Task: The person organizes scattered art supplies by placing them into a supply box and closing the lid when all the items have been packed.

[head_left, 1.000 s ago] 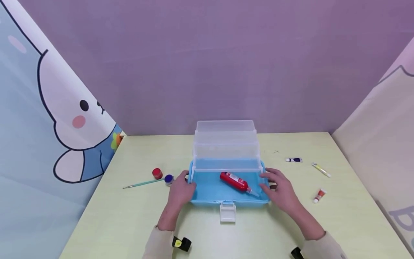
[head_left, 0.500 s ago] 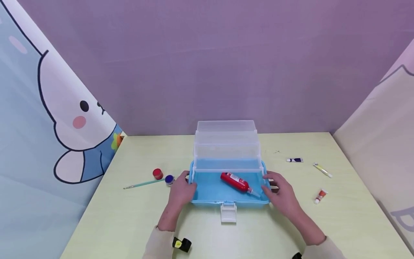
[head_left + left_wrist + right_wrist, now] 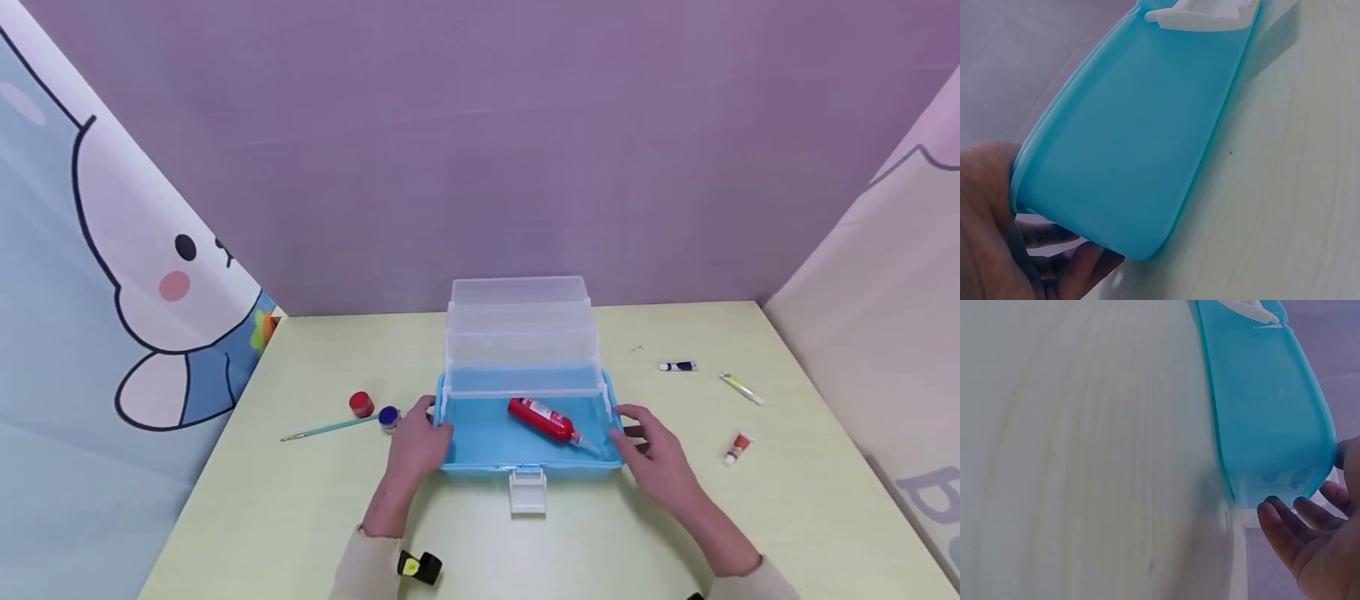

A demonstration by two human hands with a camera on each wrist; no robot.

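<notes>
In the head view, a light blue plastic box (image 3: 480, 457) sits on the table with its clear lid (image 3: 517, 308) raised behind it. A red squeeze bottle (image 3: 543, 420) with a clear nozzle lies inside. My left hand (image 3: 417, 442) grips the left end, its thumb over the rim and its fingers below along the outer wall. At the right end is my right hand (image 3: 660, 460), fingers spread. The right wrist view shows its fingertips close to the outer wall (image 3: 1272, 419), with thumb at the rim; firm contact cannot be told. A white latch (image 3: 528, 492) hangs at the front.
Left of the box are a red-capped pot (image 3: 362, 404), a blue-capped pot (image 3: 388, 417) and a teal brush (image 3: 330, 429). To the right lie a dark blue tube (image 3: 678, 366), a yellow tube (image 3: 741, 388) and an orange-red tube (image 3: 738, 447). A purple backdrop (image 3: 517, 150) stands behind.
My right hand has drawn back slightly from the inside of the box toward its right rim. The left hand keeps its hold; box and bottle stay in place. The head view shifts a little.
</notes>
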